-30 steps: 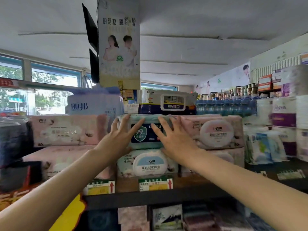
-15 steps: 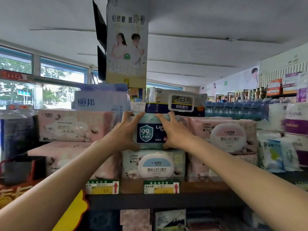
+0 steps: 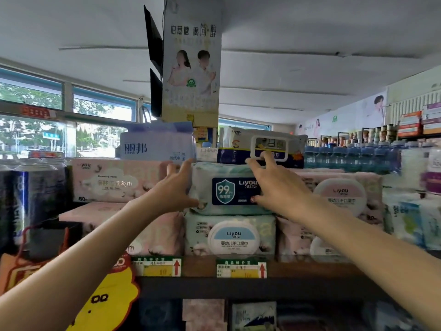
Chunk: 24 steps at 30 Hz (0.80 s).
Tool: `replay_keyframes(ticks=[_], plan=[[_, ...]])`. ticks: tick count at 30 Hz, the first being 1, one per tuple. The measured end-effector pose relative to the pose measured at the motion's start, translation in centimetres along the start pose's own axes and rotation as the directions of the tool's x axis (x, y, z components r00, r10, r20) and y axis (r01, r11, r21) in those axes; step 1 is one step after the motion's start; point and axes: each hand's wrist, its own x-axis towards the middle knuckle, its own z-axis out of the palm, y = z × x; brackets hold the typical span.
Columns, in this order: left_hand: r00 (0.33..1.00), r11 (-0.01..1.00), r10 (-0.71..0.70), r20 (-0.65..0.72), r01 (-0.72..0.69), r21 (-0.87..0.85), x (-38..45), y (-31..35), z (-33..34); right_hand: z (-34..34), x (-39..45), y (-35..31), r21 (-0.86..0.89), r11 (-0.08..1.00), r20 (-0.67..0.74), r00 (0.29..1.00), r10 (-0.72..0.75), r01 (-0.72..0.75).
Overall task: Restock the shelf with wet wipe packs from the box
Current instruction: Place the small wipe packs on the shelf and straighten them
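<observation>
Head view: Both hands reach up to a green pack (image 3: 229, 188) of wet wipes on the shelf (image 3: 238, 286). The pack has a dark blue label with "99" on it. It lies flat on top of another green pack with a round lid (image 3: 230, 235).

The left hand (image 3: 175, 187) is at the pack's left end. Its fingers (image 3: 185, 163) are spread apart and fairly straight, with the thumb touching the low left corner. The right hand (image 3: 274, 185) lies on the front right part of the pack. Its fingers are apart too, and the thumb presses the label's low right corner. The right fingertips (image 3: 266, 156) reach up to a dark blue pack (image 3: 260, 149) that sits on top, just above them.

Left of the left fingers is a pink pack (image 3: 117, 180). Right of the right fingers is another pink pack with a round lid (image 3: 341, 194). Two price tags (image 3: 241, 268) hang on the shelf edge below the hands.
</observation>
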Motion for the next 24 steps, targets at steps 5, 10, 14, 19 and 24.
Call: replay_keyframes(ticks=[5,10,14,19,24], plan=[[0.972,0.978,-0.161,0.170,0.134,0.160,-0.8,-0.7,0.1,3.2,-3.3,-0.3,-0.011,1.000,-0.038,0.999,0.029,-0.029],[0.980,0.993,-0.109,0.164,0.099,0.066,0.0,0.4,0.7,4.0,-3.5,-1.6,0.163,0.980,0.067,0.992,0.104,-0.113],[0.985,0.987,-0.159,0.066,0.157,0.044,0.4,0.3,1.0,3.9,-3.4,-1.8,0.310,0.943,0.010,0.992,0.126,-0.123],[0.956,0.930,-0.203,0.212,0.256,-0.264,0.4,-1.3,0.7,4.6,-2.4,-2.4,0.338,0.938,-0.024,0.996,0.090,-0.076],[0.968,0.977,-0.205,0.142,0.211,-0.027,0.3,-1.0,0.4,4.5,-2.5,-1.9,0.310,0.943,-0.031,0.990,0.138,-0.122]])
